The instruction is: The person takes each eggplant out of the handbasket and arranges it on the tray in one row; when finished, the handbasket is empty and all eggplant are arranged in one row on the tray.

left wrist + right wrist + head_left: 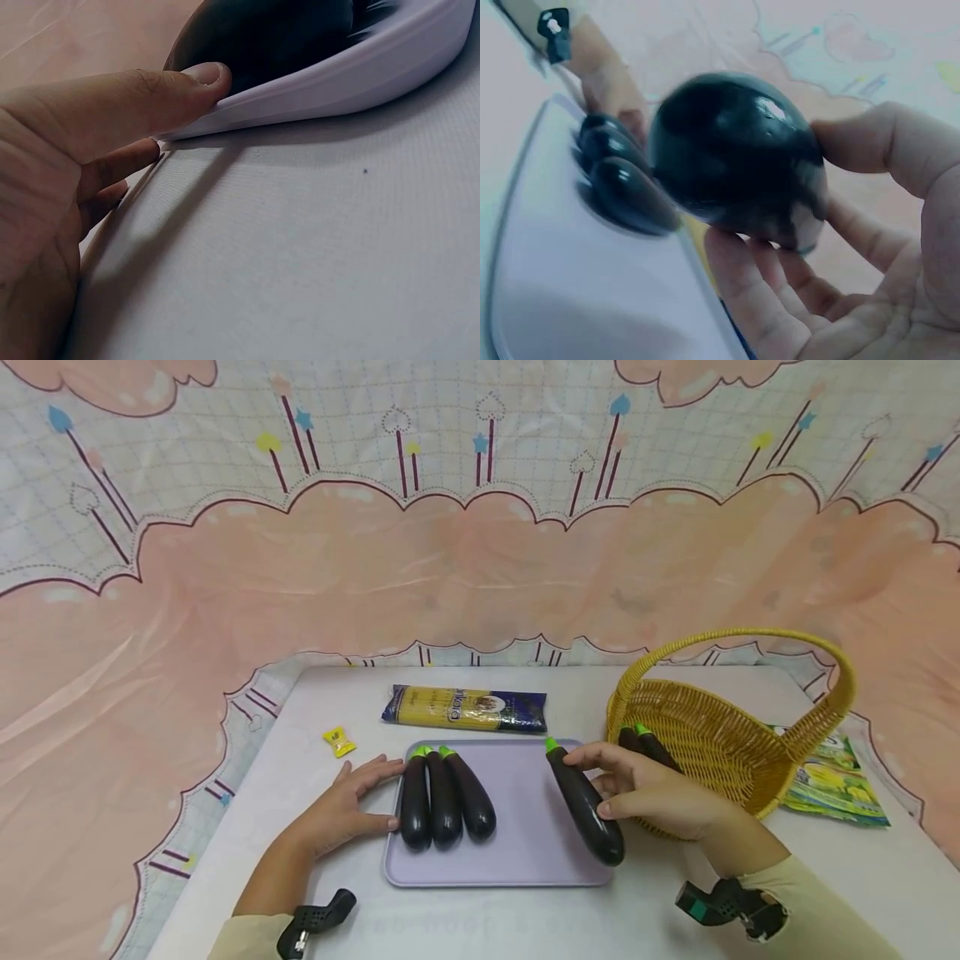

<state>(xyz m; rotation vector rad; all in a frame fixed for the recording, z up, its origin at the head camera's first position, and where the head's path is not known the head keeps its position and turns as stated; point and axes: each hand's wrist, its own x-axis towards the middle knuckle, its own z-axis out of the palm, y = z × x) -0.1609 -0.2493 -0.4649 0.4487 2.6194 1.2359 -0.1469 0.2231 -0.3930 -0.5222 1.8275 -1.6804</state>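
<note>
In the head view my right hand [652, 789] grips an eggplant [585, 806] above the right side of the lilac tray [525, 872]. The right wrist view shows thumb and fingers around this dark, glossy eggplant [735, 154]. Three more eggplants [446, 802] lie side by side at the tray's left end, green stems toward the back. My left hand [337, 810] is at the tray's left edge with fingers spread. Its thumb [191, 86] touches the rim beside the nearest eggplant in the left wrist view.
A yellow wicker basket [705, 727] with a tall handle stands at the right, with eggplants [656, 747] inside. Green-yellow packets [840, 785] lie behind it. A pasta packet [465, 708] lies beyond the tray, and a small yellow wrapped piece [340, 742] lies left of it.
</note>
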